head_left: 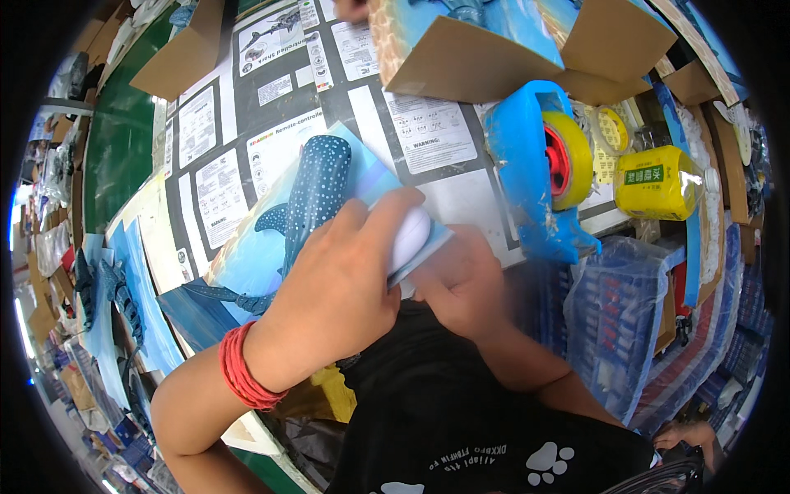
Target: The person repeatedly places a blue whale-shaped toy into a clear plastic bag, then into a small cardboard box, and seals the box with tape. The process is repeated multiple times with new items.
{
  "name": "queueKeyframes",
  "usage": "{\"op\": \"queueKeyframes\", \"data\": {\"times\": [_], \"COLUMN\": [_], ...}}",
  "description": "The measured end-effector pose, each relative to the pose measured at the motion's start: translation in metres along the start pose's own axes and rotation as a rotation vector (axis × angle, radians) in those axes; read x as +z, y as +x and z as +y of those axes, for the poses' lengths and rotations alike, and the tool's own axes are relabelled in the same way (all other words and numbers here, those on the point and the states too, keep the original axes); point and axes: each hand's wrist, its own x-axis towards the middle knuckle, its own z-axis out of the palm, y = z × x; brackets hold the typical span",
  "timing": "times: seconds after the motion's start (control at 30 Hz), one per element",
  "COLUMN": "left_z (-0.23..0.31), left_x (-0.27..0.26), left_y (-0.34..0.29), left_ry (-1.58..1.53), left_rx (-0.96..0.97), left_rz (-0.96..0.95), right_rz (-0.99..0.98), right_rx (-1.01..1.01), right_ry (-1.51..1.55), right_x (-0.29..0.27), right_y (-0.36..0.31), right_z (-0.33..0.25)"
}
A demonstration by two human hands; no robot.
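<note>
Just right of a spotted toy shark (319, 183), the left hand (346, 267) clasps a white rounded piece (411, 235); farther right, whether the blurred right hand's (462, 284) fingers grasp anything is unclear.

The left arm (206, 391) bends sharply at its elbow (171, 421), the left hand (350, 255) back-up with fingers (401, 204) curled; the right hand (465, 284) (rather blurred) curls just beside it, its forearm (527, 358) slanting inward.

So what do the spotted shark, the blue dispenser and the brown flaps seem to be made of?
Shark: probably plastic or rubber, smooth with a soft sheen; its moulded shape fits either. Dispenser: likely hard plastic, fairly glossy, given its even colour and moulded curves. Flaps: apparently cardboard, matte, plain brown with straight cut edges.
</note>
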Motion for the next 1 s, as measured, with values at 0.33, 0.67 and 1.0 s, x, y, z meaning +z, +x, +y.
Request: {"op": "queueKeyframes", "data": {"times": [0.33,0.67,1.0], "left_z": [-0.001,0.000,-0.002], "left_x": [0.002,0.003,0.014], "left_y": [0.001,-0.001,-0.001], "left_ry": [0.001,-0.020,-0.042], "left_rx": [-0.007,0.038,0.073], "left_rz": [0.015,0.042,0.135], "right_rz": [0.060,-0.040,0.257], "right_rx": [-0.270,-0.163,-0.597], "right_ry": [-0.291,-0.099,-0.604], "right_x": [-0.007,-0.019,-0.007], "right_y": [0.007,0.005,0.006], "right_z": [0.021,0.023,0.032]}}
